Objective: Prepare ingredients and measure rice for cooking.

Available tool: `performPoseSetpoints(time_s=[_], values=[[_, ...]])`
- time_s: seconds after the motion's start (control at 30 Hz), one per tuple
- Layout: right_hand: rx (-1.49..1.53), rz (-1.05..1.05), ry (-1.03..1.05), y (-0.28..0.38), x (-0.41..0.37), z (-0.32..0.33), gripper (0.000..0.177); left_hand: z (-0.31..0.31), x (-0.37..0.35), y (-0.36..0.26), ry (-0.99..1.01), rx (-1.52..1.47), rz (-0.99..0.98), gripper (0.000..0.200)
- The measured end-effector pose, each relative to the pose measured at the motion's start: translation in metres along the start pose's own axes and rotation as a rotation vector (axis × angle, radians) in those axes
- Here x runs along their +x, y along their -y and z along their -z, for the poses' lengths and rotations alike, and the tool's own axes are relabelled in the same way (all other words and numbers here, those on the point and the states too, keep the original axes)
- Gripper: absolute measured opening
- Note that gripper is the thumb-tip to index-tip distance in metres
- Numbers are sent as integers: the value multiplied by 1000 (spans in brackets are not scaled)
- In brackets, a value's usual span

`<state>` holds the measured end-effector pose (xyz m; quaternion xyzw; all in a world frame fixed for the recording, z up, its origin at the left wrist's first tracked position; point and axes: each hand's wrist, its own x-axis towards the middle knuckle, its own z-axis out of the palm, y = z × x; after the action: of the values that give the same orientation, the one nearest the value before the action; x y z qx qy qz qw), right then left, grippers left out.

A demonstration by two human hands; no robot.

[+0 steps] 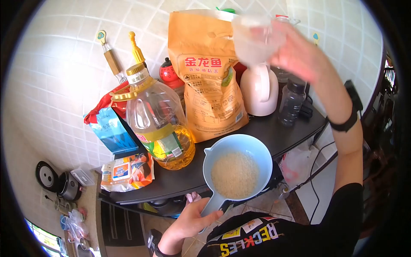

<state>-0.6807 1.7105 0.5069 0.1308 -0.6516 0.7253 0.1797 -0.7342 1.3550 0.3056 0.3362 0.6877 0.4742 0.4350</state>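
My left hand (pixel 192 220) is wrapped round the handle of a light blue dipper (pixel 268 169) with a small pouring lip. Pale grains of rice (pixel 235 175) cover the dipper's bottom. Up by the mouth of a tall orange rice bag (pixel 209 85), my right hand (pixel 295 53) grips a clear cup (pixel 252 43). Motion blurs both the cup and the fingers, and what the cup contains cannot be made out. The bag stands upright on a dark table (pixel 171 182), behind the dipper.
Left of the bag stands a big oil bottle (pixel 158 115), beside a blue packet (pixel 113 130) and a wipes pack (pixel 127 172). A pink-white kettle (pixel 259 92) and a dark bottle (pixel 292 103) stand to the right. A black cable (pixel 314 180) hangs beyond the table edge.
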Motion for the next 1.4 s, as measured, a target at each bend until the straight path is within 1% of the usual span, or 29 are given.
performPoseSetpoints(time_s=[0.07, 0.1, 0.17, 0.2, 0.27, 0.3, 0.37, 0.4, 0.47, 0.5, 0.57, 0.63, 0.67, 0.73, 0.77, 0.83, 0.87, 0.93, 1.17, 1.23, 1.4], values=[[-90, 180, -47, 27, 30, 13, 45, 1, -5, 0, 12, -82, 32, 25], [-93, 183, -42, 35, 46, 19, 45, 2, -6, 4, 9, -82, 26, 25], [-201, 167, -240, 51, 79, 25, 31, 5, -10, 13, 28, -111, -53, 28], [-205, 172, -232, 54, 92, 26, 31, 5, -12, 13, 22, -112, -61, 28], [-574, 100, -196, 50, 121, 32, 27, 5, -19, 9, 8, -141, 4, 31], [-579, 106, -186, 47, 142, 41, 27, 7, -21, 13, 18, -167, -6, 34], [-885, -225, -110, 40, 176, 56, 39, 7, -23, 19, -4, -157, -26, 34], [-889, -220, -101, 36, 176, 41, 39, 7, -24, 19, -18, -143, -39, 34], [-1204, -504, -17, 21, 173, 0, 33, 7, -25, 16, -37, -168, -18, 35], [-1200, -494, 10, 10, 183, 12, 28, 5, -26, 18, -37, -197, -27, 36], [-1246, -508, 123, -11, 202, 27, 29, 7, -28, 19, -50, -232, -47, 38], [-1282, -516, 251, -38, 215, 36, 29, 8, -30, 16, -38, -302, 51, 40], [-1288, -521, 313, -53, 220, 41, 29, 8, -31, 16, -46, -309, 51, 40], [-1287, -518, 425, -81, 226, 49, 30, 6, -30, 17, -35, -330, -93, 36], [-1276, -513, 476, -95, 228, 54, 30, 7, -30, 18, -40, -339, -92, 36], [-1243, -500, 559, -121, 228, 61, 31, 8, -28, 19, -32, -247, -101, 42], [-1219, -498, 589, -134, 225, 66, 31, 10, -27, 20, -37, -257, -100, 42], [-1175, -481, 637, -155, 217, 73, 32, 13, -25, 21, -65, -43, -11, 41], [-1007, -409, 691, -196, 205, 98, 34, 9, -19, 26, -92, -120, -23, 41], [-950, -379, 695, -201, 200, 103, 34, 9, -17, 30, -71, -140, -35, 39], [-978, -416, 592, -183, 190, 91, 33, 7, -16, 33, -63, -173, -3, 35]])
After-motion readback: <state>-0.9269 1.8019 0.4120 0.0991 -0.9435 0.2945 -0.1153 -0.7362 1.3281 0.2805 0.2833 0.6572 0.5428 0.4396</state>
